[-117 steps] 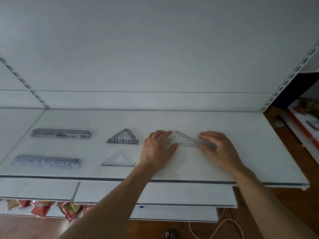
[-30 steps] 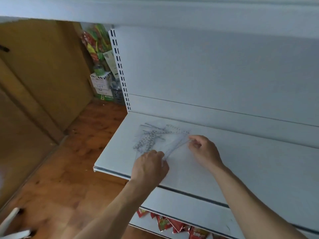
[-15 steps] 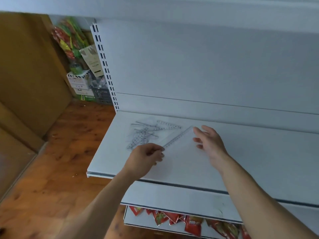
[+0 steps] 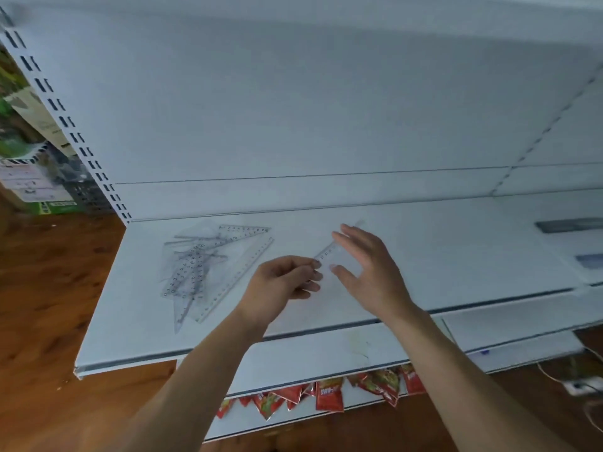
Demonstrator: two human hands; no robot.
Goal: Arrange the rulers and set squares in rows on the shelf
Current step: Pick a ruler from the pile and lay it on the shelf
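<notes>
**Shelf inspection: one clear ruler in hand, loose pile at the left end**

The white shelf carries a loose, overlapping pile of clear rulers and set squares near its left edge, lying at mixed angles and in no row. One long ruler lies slanted along the pile's right side.

The left hand is over the middle of the shelf, its fingers curled and pinching the near end of a clear ruler. The ruler slants away toward the back edge. The right hand is just beside it with its fingers straight and spread wide, holding nothing. The ruler passes behind this hand, and I cannot tell whether the two touch.

At the shelf's far right edge lie two grey rulers, one behind the other and blurred.

Red packets hang below the front edge, above a wooden floor.
</notes>
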